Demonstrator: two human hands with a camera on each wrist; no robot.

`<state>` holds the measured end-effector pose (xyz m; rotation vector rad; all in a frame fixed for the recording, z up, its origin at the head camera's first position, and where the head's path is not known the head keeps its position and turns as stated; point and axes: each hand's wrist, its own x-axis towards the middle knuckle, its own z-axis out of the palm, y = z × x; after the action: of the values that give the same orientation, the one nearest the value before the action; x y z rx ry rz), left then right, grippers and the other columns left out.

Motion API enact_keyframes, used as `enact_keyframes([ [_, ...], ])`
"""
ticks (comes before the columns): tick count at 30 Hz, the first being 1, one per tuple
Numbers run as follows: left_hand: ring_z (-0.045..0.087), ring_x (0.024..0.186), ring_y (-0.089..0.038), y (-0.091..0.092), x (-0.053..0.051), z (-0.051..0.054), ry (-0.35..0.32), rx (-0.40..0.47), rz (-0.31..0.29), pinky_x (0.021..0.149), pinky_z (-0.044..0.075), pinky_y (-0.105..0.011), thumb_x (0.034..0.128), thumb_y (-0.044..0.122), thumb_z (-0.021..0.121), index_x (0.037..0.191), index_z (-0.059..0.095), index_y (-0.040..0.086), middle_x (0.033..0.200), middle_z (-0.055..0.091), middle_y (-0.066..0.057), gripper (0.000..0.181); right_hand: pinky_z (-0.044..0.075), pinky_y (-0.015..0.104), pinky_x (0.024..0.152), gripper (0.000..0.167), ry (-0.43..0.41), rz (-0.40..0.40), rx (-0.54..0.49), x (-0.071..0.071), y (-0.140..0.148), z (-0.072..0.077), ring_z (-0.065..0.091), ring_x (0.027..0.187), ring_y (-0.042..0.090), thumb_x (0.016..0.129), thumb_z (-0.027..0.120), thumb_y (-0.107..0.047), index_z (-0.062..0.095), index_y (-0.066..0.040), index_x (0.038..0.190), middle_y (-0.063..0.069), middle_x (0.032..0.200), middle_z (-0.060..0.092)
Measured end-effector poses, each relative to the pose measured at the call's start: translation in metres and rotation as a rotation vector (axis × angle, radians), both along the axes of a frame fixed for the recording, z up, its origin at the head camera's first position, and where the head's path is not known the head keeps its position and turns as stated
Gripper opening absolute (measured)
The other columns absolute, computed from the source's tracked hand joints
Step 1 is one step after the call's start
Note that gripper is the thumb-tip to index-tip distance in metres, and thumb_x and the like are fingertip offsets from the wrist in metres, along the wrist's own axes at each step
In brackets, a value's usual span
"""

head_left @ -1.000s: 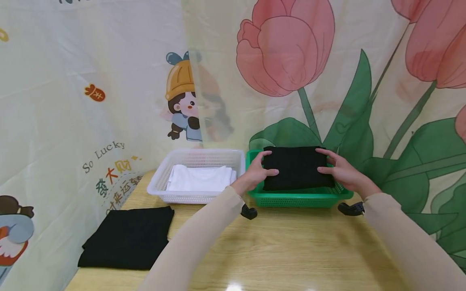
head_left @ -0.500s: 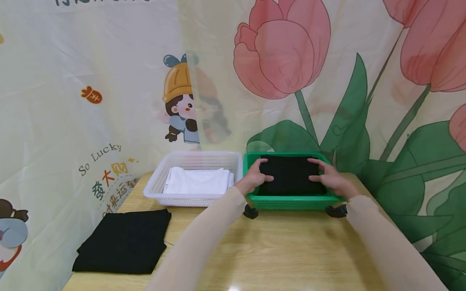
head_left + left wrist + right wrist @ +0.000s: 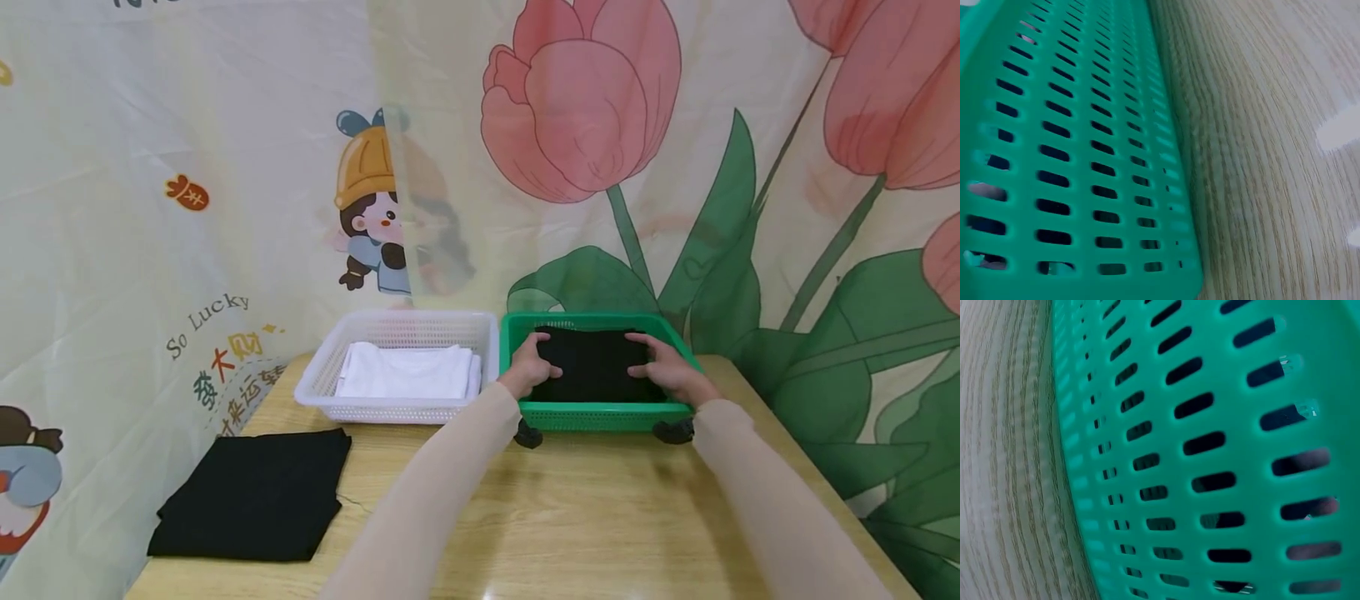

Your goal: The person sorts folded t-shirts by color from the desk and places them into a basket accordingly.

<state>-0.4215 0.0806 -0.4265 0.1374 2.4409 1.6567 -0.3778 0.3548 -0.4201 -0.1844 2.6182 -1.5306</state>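
Note:
A folded black garment [image 3: 596, 364] lies inside the green basket [image 3: 600, 417] in the head view. My left hand [image 3: 528, 365] holds its left edge, with the thumb and a fingertip showing over the fabric. At the opposite edge, my right hand [image 3: 667, 367] holds it the same way. The remaining fingers are hidden by the garment and the basket. Both wrist views are filled by the basket's slotted wall [image 3: 1079, 156], with dark fabric behind the slots; neither hand shows clearly there.
Left of the green basket stands a white basket [image 3: 397, 410] with a folded white garment [image 3: 405, 372] in it. Another folded black garment [image 3: 251, 496] lies at the table's left edge. The wooden table [image 3: 600, 517] meets a printed curtain [image 3: 262, 167] behind.
Both hands have lowered the black garment from above the rim into the green basket. They have come slightly closer together, the right hand shifting left. The other things stay put.

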Motion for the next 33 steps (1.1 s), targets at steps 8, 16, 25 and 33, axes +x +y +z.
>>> enact_keyframes([
  [8, 0.057, 0.107, -0.025, -0.003, -0.004, -0.011, 0.015, -0.069, 0.008, 0.090, 0.054, -0.039, 0.0922, -0.003, 0.080, 0.157, 0.048, 0.021, 0.158, 0.050, -0.012, 0.076, 0.015, 0.075, 0.122, 0.075, -0.043, -0.004, 0.041, -0.001, -0.006, -0.007, 0.000, 0.155, 0.061, 0.102, 0.061, 0.007, 0.023, 0.002, 0.166, 0.040, 0.169, 0.000],
  [16, 0.057, 0.097, -0.024, -0.006, 0.000, -0.004, -0.015, -0.173, -0.064, 0.078, 0.048, -0.036, 0.0959, -0.003, 0.075, 0.163, 0.041, 0.020, 0.152, 0.054, -0.016, 0.078, 0.023, 0.075, 0.119, 0.071, -0.090, 0.027, 0.133, 0.006, -0.006, 0.000, 0.009, 0.152, 0.064, 0.103, 0.059, 0.004, 0.022, 0.006, 0.164, 0.043, 0.166, 0.007],
  [25, 0.053, 0.139, -0.034, -0.020, 0.012, 0.038, 0.006, -0.184, -0.168, 0.108, 0.051, -0.049, 0.1012, 0.005, 0.071, 0.158, 0.047, 0.016, 0.163, 0.044, -0.016, 0.062, 0.025, 0.075, 0.118, 0.067, -0.112, 0.062, 0.194, 0.020, -0.013, 0.051, 0.012, 0.152, 0.062, 0.110, 0.056, -0.014, 0.023, 0.005, 0.165, 0.040, 0.167, 0.006],
  [33, 0.056, 0.135, -0.034, -0.069, 0.038, 0.080, 0.133, -0.081, -0.291, 0.104, 0.053, -0.049, 0.1034, 0.013, 0.070, 0.147, 0.057, 0.019, 0.153, 0.054, -0.013, 0.046, 0.028, 0.075, 0.116, 0.070, -0.025, 0.082, 0.176, 0.049, -0.032, 0.090, 0.022, 0.151, 0.059, 0.110, 0.058, -0.022, 0.023, -0.004, 0.168, 0.037, 0.167, 0.016],
])
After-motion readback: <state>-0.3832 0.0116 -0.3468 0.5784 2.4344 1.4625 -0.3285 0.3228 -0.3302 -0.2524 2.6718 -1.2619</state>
